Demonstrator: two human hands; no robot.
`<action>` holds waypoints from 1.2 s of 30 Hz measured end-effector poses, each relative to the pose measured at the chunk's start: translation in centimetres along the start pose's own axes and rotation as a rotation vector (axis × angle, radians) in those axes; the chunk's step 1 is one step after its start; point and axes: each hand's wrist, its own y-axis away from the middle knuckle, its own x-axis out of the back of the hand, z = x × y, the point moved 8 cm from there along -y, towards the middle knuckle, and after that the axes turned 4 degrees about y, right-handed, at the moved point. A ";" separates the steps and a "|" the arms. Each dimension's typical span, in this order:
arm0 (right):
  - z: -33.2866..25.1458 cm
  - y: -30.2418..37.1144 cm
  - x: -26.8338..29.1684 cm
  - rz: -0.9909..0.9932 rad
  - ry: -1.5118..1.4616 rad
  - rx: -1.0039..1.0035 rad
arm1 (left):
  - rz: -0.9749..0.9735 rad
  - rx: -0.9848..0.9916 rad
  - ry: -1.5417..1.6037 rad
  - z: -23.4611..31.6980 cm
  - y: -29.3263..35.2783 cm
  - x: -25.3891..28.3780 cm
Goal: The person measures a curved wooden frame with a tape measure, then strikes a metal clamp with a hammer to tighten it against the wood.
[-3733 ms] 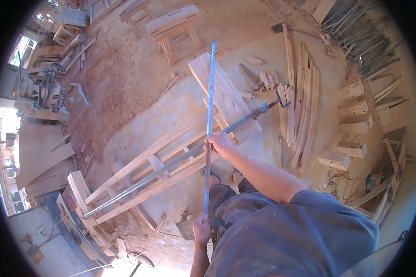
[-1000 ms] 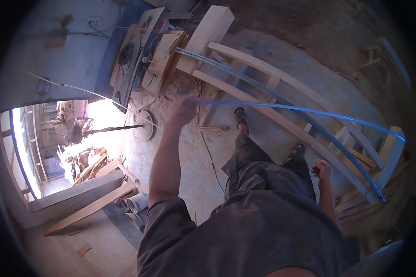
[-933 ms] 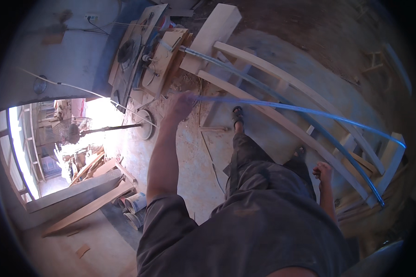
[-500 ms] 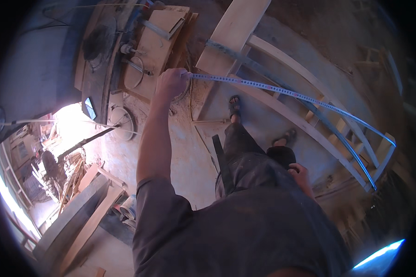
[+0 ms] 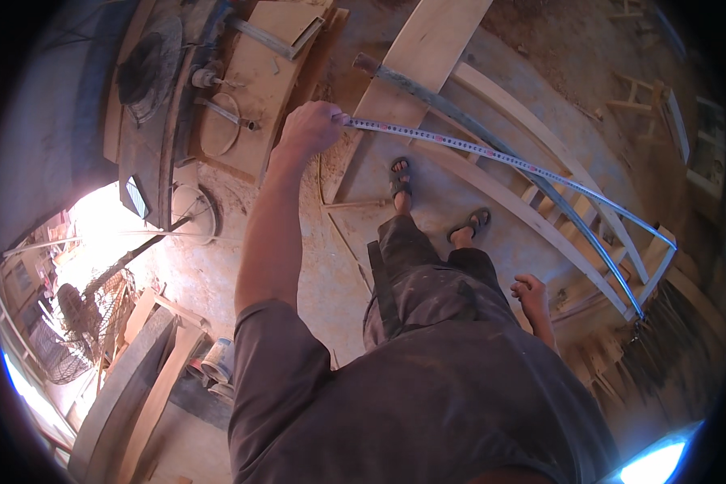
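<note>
My left hand (image 5: 310, 127), arm stretched forward, is closed on a tape measure; the case, if it is in the fist, is hidden. The white tape (image 5: 476, 148) runs taut from my fingers to the right, over a long curved wooden frame (image 5: 504, 189), and reaches the frame's far right end. A grey metal pipe (image 5: 558, 202) lies slantwise across the frame, under the tape. My right hand (image 5: 532, 297) hangs beside my right thigh, its fingers loosely curled with nothing seen in them. A wide pale board (image 5: 427, 48) lies at the frame's left end.
A workbench (image 5: 258, 73) with a metal square-section piece stands ahead on the left, beside dusty machinery (image 5: 149, 73). My sandalled feet (image 5: 401, 177) are near the frame. Planks (image 5: 157, 395) and paint cans (image 5: 218, 359) lie at lower left; wood strips (image 5: 613, 355) at right.
My right hand has come away from my thigh and shows more fully. My left hand still grips the tape, slightly further right in view. My right foot has stepped forward and left.
</note>
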 end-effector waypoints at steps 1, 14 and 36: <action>-0.1 0.0 -0.4 -0.003 0.005 -0.008 | 0.007 -0.013 0.023 0.0 -0.2 0.0; -5.5 -2.3 -2.8 -0.100 -0.287 0.041 | -0.458 -0.086 0.282 2.9 0.6 -2.3; -33.2 2.3 -19.4 -0.539 0.052 0.599 | 0.206 0.175 0.776 -11.1 9.4 -8.1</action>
